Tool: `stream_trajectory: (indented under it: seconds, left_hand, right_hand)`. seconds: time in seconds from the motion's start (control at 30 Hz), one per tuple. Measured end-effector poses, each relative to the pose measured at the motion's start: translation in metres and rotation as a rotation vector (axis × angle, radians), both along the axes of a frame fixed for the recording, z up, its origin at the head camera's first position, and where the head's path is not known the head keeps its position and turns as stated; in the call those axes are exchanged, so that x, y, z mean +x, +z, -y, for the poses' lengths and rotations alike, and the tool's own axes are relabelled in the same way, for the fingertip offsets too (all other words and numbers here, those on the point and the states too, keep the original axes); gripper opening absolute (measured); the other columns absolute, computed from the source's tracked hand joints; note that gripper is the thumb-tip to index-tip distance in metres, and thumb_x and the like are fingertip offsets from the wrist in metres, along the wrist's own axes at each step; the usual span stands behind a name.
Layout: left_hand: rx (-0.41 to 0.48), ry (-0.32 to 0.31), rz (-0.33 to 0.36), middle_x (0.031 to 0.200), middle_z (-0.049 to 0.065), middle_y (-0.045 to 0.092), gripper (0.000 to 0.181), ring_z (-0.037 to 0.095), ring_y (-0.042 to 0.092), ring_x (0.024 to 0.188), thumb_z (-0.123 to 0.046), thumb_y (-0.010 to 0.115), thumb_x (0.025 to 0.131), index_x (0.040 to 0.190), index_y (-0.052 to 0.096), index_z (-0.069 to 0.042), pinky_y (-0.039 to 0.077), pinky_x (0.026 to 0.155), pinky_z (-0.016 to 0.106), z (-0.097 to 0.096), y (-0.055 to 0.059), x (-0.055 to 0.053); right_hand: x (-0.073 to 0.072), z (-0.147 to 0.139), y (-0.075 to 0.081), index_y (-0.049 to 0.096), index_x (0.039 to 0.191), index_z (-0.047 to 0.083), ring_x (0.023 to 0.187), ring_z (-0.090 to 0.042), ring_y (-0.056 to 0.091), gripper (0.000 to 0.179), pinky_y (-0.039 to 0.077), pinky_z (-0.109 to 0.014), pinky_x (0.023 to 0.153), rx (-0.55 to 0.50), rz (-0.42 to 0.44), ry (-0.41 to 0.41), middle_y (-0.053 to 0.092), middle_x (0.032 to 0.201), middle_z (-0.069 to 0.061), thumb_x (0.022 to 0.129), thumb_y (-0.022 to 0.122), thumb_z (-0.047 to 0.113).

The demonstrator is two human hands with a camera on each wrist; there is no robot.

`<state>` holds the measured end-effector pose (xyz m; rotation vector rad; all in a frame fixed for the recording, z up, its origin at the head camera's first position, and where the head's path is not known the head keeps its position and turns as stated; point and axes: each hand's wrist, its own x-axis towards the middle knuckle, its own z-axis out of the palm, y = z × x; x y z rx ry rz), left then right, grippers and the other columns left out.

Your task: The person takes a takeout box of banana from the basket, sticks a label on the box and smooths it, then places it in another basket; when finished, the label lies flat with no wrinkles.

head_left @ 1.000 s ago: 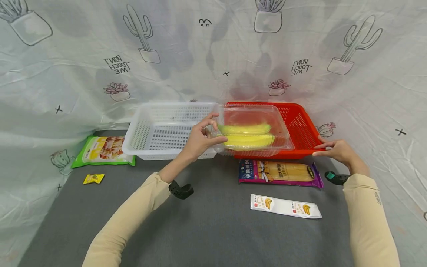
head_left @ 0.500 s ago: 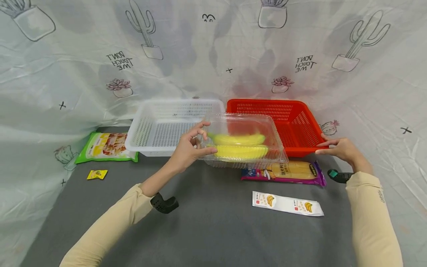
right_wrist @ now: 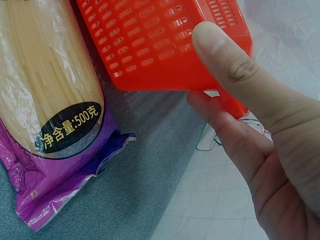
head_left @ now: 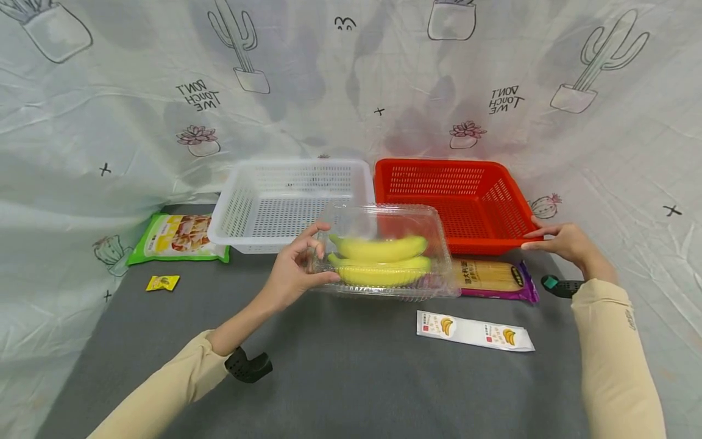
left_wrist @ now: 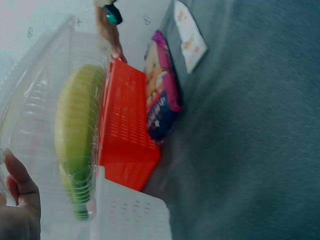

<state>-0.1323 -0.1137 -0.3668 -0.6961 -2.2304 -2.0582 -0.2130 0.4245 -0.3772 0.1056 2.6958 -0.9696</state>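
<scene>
My left hand (head_left: pixel 293 268) grips the left end of a clear plastic clamshell box (head_left: pixel 408 219), thumb in front and fingers behind. Two yellow bananas (head_left: pixel 381 271) show through its walls; in the left wrist view a banana (left_wrist: pixel 77 120) has a green end. The box is held up over the table, overlapping the fronts of both baskets and part of a noodle packet (head_left: pixel 493 277). At the right, my right hand (head_left: pixel 573 247) pinches the front right corner of the red basket (head_left: pixel 455 246). The right wrist view has the thumb (right_wrist: pixel 225 55) on the basket's outer side and fingers beneath.
A white basket (head_left: pixel 285 241) stands left of the red one. Further left lie a green-edged food bag (head_left: pixel 178 239) and a small yellow packet (head_left: pixel 163 283). A white strip with banana pictures (head_left: pixel 474 330) lies at the front right. A patterned sheet (head_left: pixel 329 91) hangs behind.
My left hand has brought the box of bananas out from over the red basket, toward me and to the left. My right hand stays on the basket's corner.
</scene>
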Motion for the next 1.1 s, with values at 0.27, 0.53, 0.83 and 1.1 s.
stream_trajectory:
  seconds: [0.27,0.53,0.83,1.1]
  left_hand:
    - [0.018,-0.016,0.000,0.141,0.008,0.041,0.035,0.011,0.029,0.051,-0.002,0.082,0.072,0.083,0.049,-0.005,0.031,0.044,0.026,0.015,-0.012,0.022]
    - [0.031,-0.010,0.028,0.140,0.009,0.042,0.035,0.013,0.030,0.052,0.000,0.082,0.070,0.083,0.051,-0.008,0.031,0.043,0.028,0.030,-0.029,0.036]
    - [0.007,-0.019,-0.013,0.140,0.017,0.040,0.036,0.014,0.032,0.057,0.008,0.080,0.069,0.084,0.049,0.001,0.035,0.042,0.028,0.047,-0.055,0.048]
    - [-0.069,0.044,-0.018,0.139,0.020,0.041,0.038,0.015,0.034,0.058,0.009,0.082,0.065,0.084,0.051,-0.002,0.035,0.041,0.026,0.064,-0.070,0.054]
  right_hand:
    - [-0.001,0.000,0.000,0.058,0.120,-0.008,0.130,-0.051,0.022,0.070,0.027,-0.070,0.097,0.001,0.017,-0.016,0.019,0.150,-0.021,0.079,0.075,0.047]
    - [0.000,-0.001,0.000,0.057,0.121,-0.008,0.126,-0.052,0.025,0.073,0.032,-0.068,0.094,0.009,0.030,-0.029,0.020,0.150,-0.025,0.080,0.074,0.049]
    - [-0.003,0.000,-0.001,0.058,0.120,-0.005,0.126,-0.050,0.026,0.071,0.035,-0.065,0.092,0.005,0.008,-0.037,0.023,0.150,-0.023,0.078,0.075,0.050]
    - [-0.001,-0.001,-0.003,0.057,0.121,-0.006,0.123,-0.048,0.028,0.072,0.037,-0.060,0.089,0.005,0.016,-0.044,0.023,0.150,-0.024,0.079,0.075,0.049]
